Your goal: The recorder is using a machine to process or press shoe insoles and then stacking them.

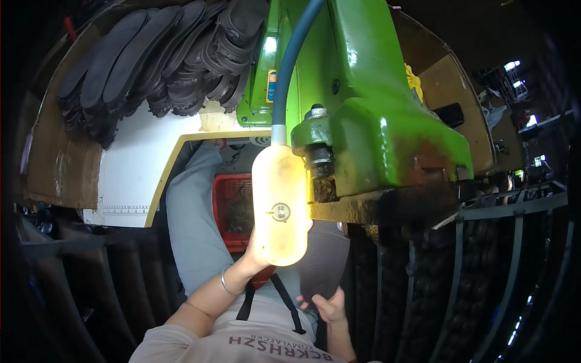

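A dark grey-brown shoe sole (325, 257) with a textured face stands in front of my lap, below the green machine's head. My right hand (330, 307) pinches its near end, thumb on the face turned to me. My left hand (256, 253), with a bracelet on the wrist, reaches up behind the glowing oblong lamp (280, 209). That lamp hides its fingers, so what they hold or touch does not show. The sole's far end passes under the machine's dark, worn edge (348, 212).
Piled dark soles (130, 60) with ragged edges lie on the white tabletop (130, 163) at the far left, beside cardboard (66, 157). A green machine (387, 121) rises ahead, a blue hose (287, 66) running to the lamp. Below sits a red basket (221, 206). Metal racks (454, 272) flank me.
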Demonstrator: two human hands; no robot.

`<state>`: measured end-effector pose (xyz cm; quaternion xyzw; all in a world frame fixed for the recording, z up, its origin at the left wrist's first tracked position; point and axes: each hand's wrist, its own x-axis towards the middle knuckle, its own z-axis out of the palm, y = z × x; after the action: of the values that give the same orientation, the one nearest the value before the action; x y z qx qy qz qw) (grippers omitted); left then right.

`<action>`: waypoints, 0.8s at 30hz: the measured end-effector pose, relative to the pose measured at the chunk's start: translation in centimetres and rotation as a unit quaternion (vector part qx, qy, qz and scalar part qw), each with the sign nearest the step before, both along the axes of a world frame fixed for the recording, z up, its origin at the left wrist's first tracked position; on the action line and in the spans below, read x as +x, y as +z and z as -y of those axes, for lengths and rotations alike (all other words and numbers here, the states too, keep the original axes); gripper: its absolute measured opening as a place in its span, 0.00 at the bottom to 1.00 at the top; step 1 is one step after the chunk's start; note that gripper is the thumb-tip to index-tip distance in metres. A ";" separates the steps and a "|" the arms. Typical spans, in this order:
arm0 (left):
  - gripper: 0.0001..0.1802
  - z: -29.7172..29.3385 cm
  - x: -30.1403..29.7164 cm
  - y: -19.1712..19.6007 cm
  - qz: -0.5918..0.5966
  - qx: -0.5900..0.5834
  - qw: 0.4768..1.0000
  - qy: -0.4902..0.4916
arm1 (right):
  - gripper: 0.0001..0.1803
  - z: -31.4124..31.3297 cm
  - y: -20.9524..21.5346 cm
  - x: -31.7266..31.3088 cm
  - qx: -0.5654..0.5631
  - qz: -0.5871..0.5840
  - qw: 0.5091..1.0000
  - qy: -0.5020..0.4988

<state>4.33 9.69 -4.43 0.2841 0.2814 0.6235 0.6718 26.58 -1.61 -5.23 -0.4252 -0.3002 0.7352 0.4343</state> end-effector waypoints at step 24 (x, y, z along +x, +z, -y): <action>0.16 1.3 -2.7 5.9 -0.319 0.058 0.930 0.172 | 0.27 -12.0 5.0 4.5 0.100 0.052 0.986 -0.122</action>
<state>1.59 8.34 1.52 0.4535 0.4893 0.6211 0.4113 31.06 10.41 -0.18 -0.4504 -0.3400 0.6199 0.5453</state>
